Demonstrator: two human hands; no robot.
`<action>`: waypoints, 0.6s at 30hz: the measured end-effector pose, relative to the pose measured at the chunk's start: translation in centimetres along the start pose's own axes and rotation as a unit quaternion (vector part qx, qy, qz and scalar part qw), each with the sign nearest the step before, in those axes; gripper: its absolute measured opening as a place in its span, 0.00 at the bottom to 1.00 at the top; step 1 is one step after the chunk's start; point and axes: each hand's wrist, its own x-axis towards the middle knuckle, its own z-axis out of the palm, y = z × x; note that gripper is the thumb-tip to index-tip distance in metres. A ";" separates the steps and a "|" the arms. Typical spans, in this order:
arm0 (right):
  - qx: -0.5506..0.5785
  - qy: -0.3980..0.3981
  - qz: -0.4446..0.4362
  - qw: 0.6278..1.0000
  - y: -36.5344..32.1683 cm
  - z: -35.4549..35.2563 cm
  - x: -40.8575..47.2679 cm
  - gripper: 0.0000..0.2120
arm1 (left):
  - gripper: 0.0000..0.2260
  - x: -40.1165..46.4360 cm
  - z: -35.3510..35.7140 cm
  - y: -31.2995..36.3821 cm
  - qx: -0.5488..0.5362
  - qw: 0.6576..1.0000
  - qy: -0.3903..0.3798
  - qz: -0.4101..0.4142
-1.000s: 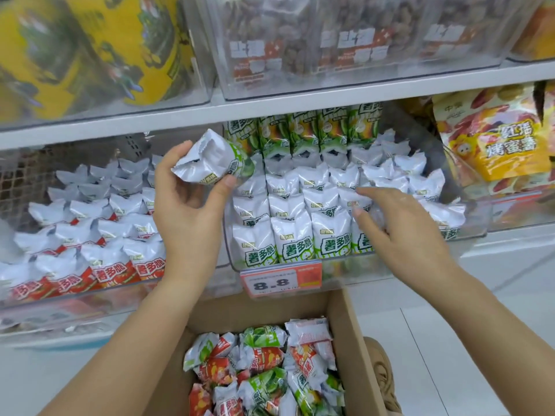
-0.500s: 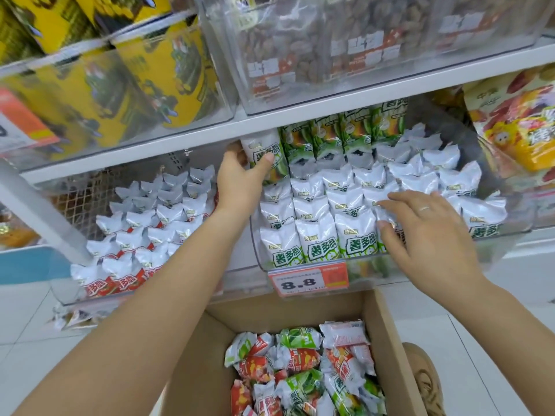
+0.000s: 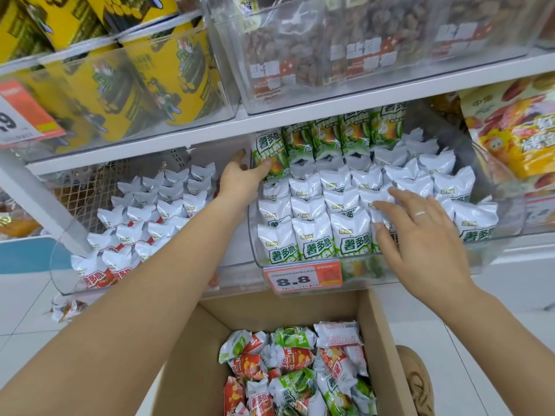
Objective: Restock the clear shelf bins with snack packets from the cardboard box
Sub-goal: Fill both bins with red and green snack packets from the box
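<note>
My left hand point(image 3: 240, 178) reaches to the back left corner of the clear bin point(image 3: 375, 271) of green packets and grips a green-and-white snack packet point(image 3: 268, 151) standing upright there. My right hand point(image 3: 414, 232) lies flat, fingers spread, on the rows of white-topped green packets point(image 3: 312, 211) at the bin's front right. Below, the open cardboard box point(image 3: 375, 334) holds several mixed green and red packets point(image 3: 300, 367). A second clear bin point(image 3: 60, 271) to the left holds red packets point(image 3: 99, 277).
An orange price tag reading 8.8 point(image 3: 301, 277) hangs on the green bin's front. The shelf above carries a bin of yellow canisters point(image 3: 144, 79) and a bin of nut bags point(image 3: 360, 46). Orange-yellow bags point(image 3: 516, 130) sit to the right. A shoe point(image 3: 417, 382) is beside the box.
My left hand carried the packet from in front of the bin to its back left corner and stood it upright. My right hand stayed on the front packets while the view moved closer.
</note>
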 end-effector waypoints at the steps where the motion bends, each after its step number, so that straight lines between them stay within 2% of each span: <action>1: 0.018 0.008 -0.006 1.000 -0.3 -0.2 -0.2 0.20 | 0.31 -0.8 -0.3 -0.1 -0.013 1.000 0.006 0.001; 6: 0.125 0.044 -0.102 0.986 -3.8 -1.5 -3.1 0.14 | 0.11 -7.4 -4.1 -3.3 -0.073 0.992 0.071 0.070; 9: 0.157 0.001 -0.163 0.974 -6.5 -0.9 -6.0 0.12 | 0.09 -12.9 -6.6 -7.0 -0.083 0.990 0.059 0.099; 12: 0.137 -0.141 -0.186 0.963 -8.3 1.8 -10.6 0.12 | 0.12 -18.6 -8.6 -12.5 -0.038 0.996 -0.028 0.070; 14: 0.133 -0.275 -0.119 0.945 -9.6 3.8 -13.9 0.13 | 0.12 -21.3 -9.6 -16.5 0.013 0.995 -0.093 0.022; 16: 0.121 -0.415 -0.022 0.901 -10.4 5.5 -17.0 0.14 | 0.11 -22.8 -10.4 -20.4 0.063 0.986 -0.147 -0.052; 18: 0.077 -0.514 0.008 0.854 -10.9 7.1 -19.4 0.15 | 0.09 -23.6 -10.6 -24.1 0.113 0.967 -0.186 -0.129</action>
